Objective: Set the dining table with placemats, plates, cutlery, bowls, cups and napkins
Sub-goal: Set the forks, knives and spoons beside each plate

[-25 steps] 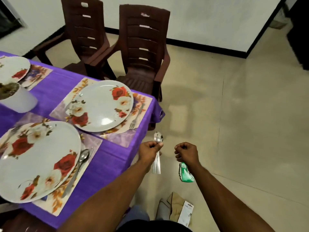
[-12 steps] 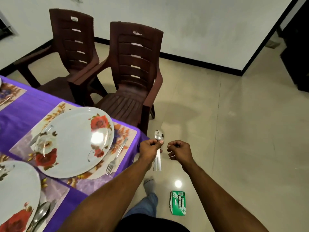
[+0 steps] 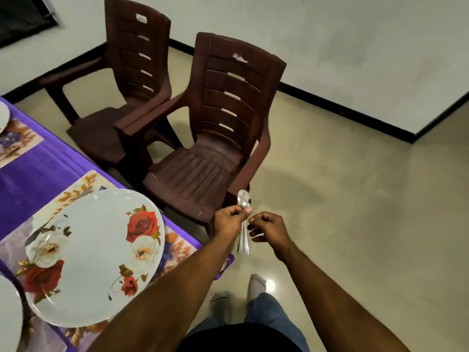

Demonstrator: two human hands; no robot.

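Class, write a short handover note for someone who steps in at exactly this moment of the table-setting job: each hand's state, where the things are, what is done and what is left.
Left hand: grips a bunch of spoons, bowls up, handles hanging below the fist, beyond the table corner.
Right hand: fingers curled beside the spoons, holding nothing that shows.
Table: purple cloth; nearest floral plate sits on its placemat. Edges of other plates show at the left.
Done: placemats and plates at the places in view.
Left: lay the spoons. No bowls, cups or napkins show in view.

head-worn view, looking down, close over hands point(image 3: 253, 224)
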